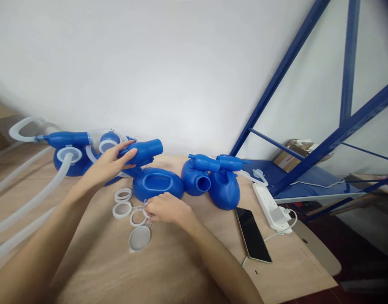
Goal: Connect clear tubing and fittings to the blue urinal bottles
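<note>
My left hand (116, 158) is closed around a blue tube-shaped piece (148, 150) with a wide round end. That piece sits above a blue plastic bottle (157, 181) lying on the table, which has an oval recess facing up. In front of the bottle my right hand (167, 207) is closed in a pinch at a white ring cap (146, 211), partly hidden by the fingers. Beside it lie an open white ring (131, 218), a round white lid (139, 238), and further white rings (122, 209).
Two blue bottles (224, 192) with tube pieces stand to the right. At left is a blue bottle (67, 164) with translucent hoses (51, 196). A phone (252, 234) and power strip (270, 207) lie near the right edge. Behind stands a blue metal shelf (308, 177).
</note>
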The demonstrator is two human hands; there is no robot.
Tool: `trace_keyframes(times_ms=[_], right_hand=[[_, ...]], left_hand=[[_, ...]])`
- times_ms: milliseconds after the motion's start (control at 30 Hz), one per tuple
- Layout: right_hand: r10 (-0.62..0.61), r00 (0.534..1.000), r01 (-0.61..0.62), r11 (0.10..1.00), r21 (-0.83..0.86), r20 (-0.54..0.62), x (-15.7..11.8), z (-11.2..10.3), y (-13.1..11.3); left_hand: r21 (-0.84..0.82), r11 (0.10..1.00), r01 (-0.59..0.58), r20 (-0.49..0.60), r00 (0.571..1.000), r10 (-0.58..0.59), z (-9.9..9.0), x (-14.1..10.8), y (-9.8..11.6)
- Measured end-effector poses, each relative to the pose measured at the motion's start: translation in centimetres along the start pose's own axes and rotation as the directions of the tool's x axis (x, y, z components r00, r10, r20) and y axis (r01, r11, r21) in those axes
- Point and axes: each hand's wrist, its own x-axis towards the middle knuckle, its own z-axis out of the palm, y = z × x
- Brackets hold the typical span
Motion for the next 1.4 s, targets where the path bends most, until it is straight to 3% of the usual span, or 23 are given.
trace_keyframes(times_ms=[133, 233, 367, 533, 633, 700, 767, 833, 900, 967, 1000, 1100, 1167, 1300, 1400], right_hand=[[-0.037, 0.994, 0.029, 0.996, 0.084, 0.101, -0.4, -0.6, -0.5], [0.08, 0.99, -0.09, 0.992, 0.09, 0.114, -1.7, -1.7, -0.3], [0.269, 0.95, -0.28, 0.958, 0.053, 0.158, -2.8, -2.3, -0.2], [0.218, 0.942, -0.263, 0.953, 0.154, 0.255, -2.5, -2.0, -0.1], [0.205, 0.961, -0.233, 0.962, 0.143, 0.185, -2.7, -2.1, 0.1], [0.245, 0.968, -0.249, 0.965, 0.079, 0.054, -3.1, -2.3, 0.2], [0.329, 0.939, -0.328, 0.944, 0.027, -0.095, -3.3, -2.6, 0.5], [0.468, 0.858, -0.473, 0.88, 0.03, -0.211, -3.2, -2.8, 0.9], [0.608, 0.743, -0.617, 0.784, 0.068, -0.279, -3.0, -2.7, 1.5], [0.669, 0.674, -0.677, 0.729, 0.101, -0.314, -2.9, -2.5, 2.3], [0.665, 0.678, -0.67, 0.734, 0.11, -0.314, -2.9, -2.3, 2.7], [0.607, 0.756, -0.587, 0.794, 0.157, -0.246, -3.2, -1.8, 3.7], [0.597, 0.774, -0.563, 0.801, 0.202, -0.209, -3.3, -1.7, 3.9], [0.641, 0.74, -0.607, 0.767, 0.208, -0.202, -3.1, -1.8, 3.3], [0.687, 0.683, -0.663, 0.725, 0.186, -0.248, -2.3, -1.8, 2.7]], left_hand=[[-0.151, 0.987, 0.06, -0.022, 0.998, -0.064, 2.5, 0.4, -1.1], [-0.168, 0.984, 0.068, -0.023, 0.997, -0.073, 4.0, 0.8, -2.0], [0.017, 0.997, -0.079, -0.104, 0.991, 0.08, 5.4, 1.3, -3.8], [0.2, 0.959, -0.2, -0.197, 0.951, 0.24, 6.9, 1.7, -5.6], [0.23, 0.945, -0.233, -0.23, 0.93, 0.286, 7.9, 2.0, -6.3], [0.25, 0.933, -0.258, -0.221, 0.923, 0.315, 8.4, 2.1, -6.5], [0.271, 0.919, -0.287, -0.186, 0.921, 0.343, 8.7, 2.0, -6.4], [0.281, 0.912, -0.298, -0.172, 0.919, 0.354, 8.7, 1.8, -6.2], [0.266, 0.915, -0.303, -0.194, 0.913, 0.359, 8.6, 1.5, -6.0], [0.24, 0.919, -0.314, -0.236, 0.899, 0.369, 8.6, 1.1, -5.9], [0.229, 0.919, -0.32, -0.26, 0.89, 0.374, 8.6, 1.0, -6.0], [0.21, 0.923, -0.323, -0.33, 0.865, 0.378, 8.9, 0.6, -6.6], [0.204, 0.918, -0.341, -0.367, 0.842, 0.395, 9.1, 0.5, -7.0], [0.233, 0.888, -0.395, -0.368, 0.81, 0.457, 9.3, 0.3, -6.9], [0.245, 0.914, -0.323, -0.309, 0.868, 0.389, 9.2, 0.2, -6.0]])
